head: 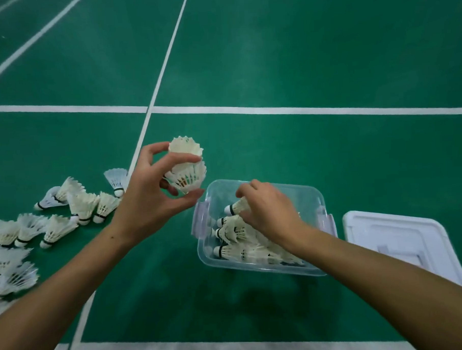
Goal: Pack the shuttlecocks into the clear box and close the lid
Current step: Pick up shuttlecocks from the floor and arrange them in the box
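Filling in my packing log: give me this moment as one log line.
left hand: holds stacked shuttlecocks | right hand: places shuttlecock in clear box | lid: off, beside box

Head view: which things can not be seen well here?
- Clear box contents: the right hand covers part, so no count.
- Loose shuttlecocks on the floor: the left frame edge cuts the pile.
- Lid: the right forearm hides its near corner.
- Stacked shuttlecocks in the left hand: fingers cover the corks; number unclear.

head view | looks forward and down | close above green floor (299,66)
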{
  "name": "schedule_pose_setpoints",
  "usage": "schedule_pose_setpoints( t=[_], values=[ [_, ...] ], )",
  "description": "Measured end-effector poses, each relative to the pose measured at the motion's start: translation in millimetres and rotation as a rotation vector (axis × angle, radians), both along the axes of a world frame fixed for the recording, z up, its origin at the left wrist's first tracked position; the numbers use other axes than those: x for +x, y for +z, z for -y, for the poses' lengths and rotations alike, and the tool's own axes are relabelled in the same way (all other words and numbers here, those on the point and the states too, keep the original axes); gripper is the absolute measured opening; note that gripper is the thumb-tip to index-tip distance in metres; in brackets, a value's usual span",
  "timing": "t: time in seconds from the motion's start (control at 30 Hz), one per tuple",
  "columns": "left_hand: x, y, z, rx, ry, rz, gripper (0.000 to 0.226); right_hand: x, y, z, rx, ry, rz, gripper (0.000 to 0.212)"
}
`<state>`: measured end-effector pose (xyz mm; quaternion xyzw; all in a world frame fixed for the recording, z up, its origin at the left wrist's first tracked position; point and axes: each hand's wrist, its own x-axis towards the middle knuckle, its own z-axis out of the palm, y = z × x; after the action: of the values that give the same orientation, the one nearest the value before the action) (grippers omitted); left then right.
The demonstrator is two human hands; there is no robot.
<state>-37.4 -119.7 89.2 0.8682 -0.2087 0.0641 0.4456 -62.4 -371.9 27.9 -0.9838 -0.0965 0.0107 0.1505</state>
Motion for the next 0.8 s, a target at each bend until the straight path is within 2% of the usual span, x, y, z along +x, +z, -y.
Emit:
schedule_pose_setpoints(
  t=[0.17,0.27,0.33,0.5,0.73,0.8],
  values=[
    [-2,-9,0,0.023,0.001,0.001,0.054,9,-32,-20,-0.006,-0.064,0.082,0.027],
    [-4,-11,1,0.014,-0.015,-0.010,0.055,12,-41,-18,0.057,-0.075,0.088,0.038],
    [-6,-14,0,0.016,-0.015,-0.012,0.055,11,-46,-16,0.155,-0.092,0.020,0.044],
    [-12,-17,-3,0.027,-0.002,-0.008,0.055,12,-52,-21,0.522,-0.199,-0.222,0.036],
    [-16,-19,-7,0.035,-0.001,-0.024,0.053,28,-55,-11,0.662,-0.157,-0.486,0.045],
    [-16,-19,-7,0.038,-0.007,-0.032,0.054,29,-59,-8,0.697,-0.147,-0.496,0.045]
  ],
)
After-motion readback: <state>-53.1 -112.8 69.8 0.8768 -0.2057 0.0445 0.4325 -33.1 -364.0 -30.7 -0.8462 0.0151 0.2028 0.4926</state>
